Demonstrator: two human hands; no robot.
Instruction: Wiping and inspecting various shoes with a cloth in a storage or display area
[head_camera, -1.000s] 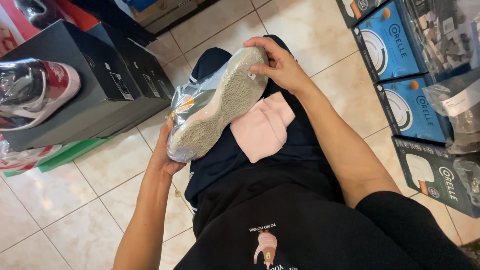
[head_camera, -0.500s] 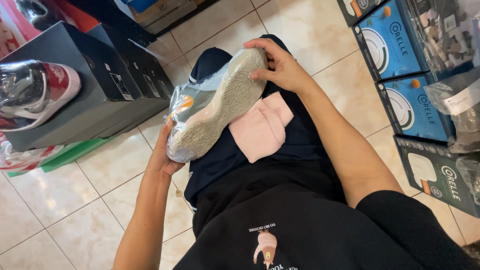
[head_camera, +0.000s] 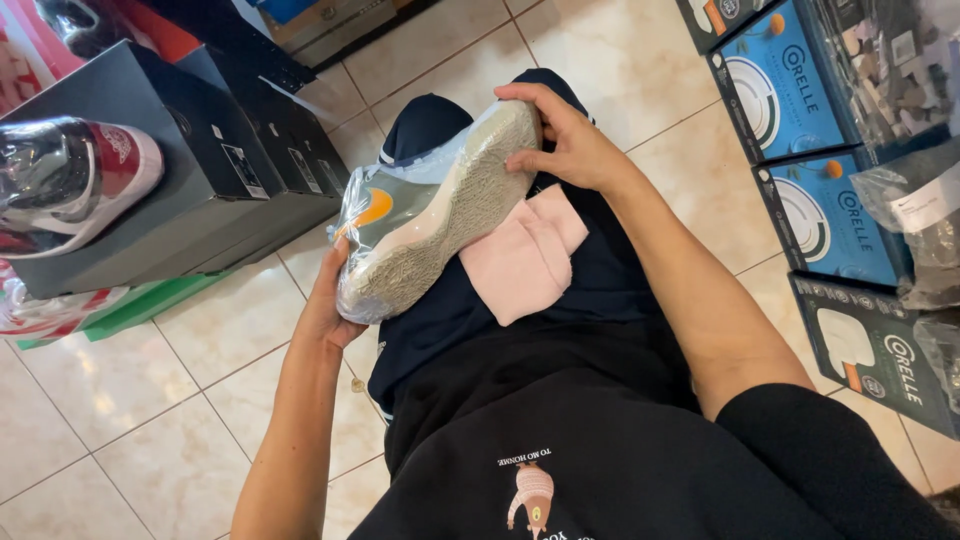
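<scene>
I'm sitting over the tiled floor, black shoe boxes at far left. I'm holding the plastic-wrapped shoe sole-up over my lap, above a pink cloth. My right hand is gripping its far end, my left hand cupping its near end; slick wrap could be slipping, dropping it onto the floor.

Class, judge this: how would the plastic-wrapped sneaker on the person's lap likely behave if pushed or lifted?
The sneaker probably stays stiff, since its sole spans both hands unbent. Its glossy clear wrap likely feels slippery. Held on its side by left hand and right hand, it may topple if released.
</scene>
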